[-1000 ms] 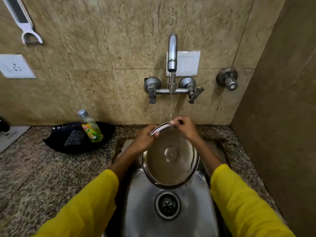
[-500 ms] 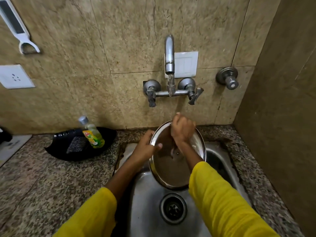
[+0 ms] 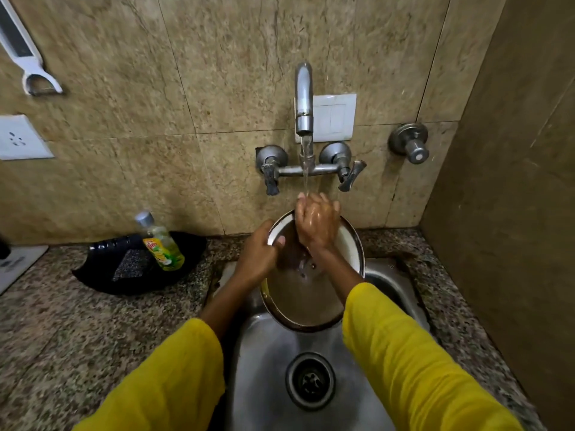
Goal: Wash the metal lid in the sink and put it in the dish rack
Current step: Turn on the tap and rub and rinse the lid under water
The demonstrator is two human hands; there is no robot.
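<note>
A round metal lid is held tilted over the steel sink, its inner side facing me. My left hand grips the lid's left rim, thumb over the edge. My right hand lies flat against the lid's upper part, wet, with fingers spread under the stream of water from the tap. The lid's top edge is hidden behind my right hand. No dish rack is in view.
A green dish soap bottle and a scrub pad rest in a black tray on the granite counter at left. Tap handles project from the wall. A side wall stands close at right. The drain lies below the lid.
The water stream has grown from a trickle to a steady flow. My right hand has moved from the lid's top rim onto its face and up under the stream.
</note>
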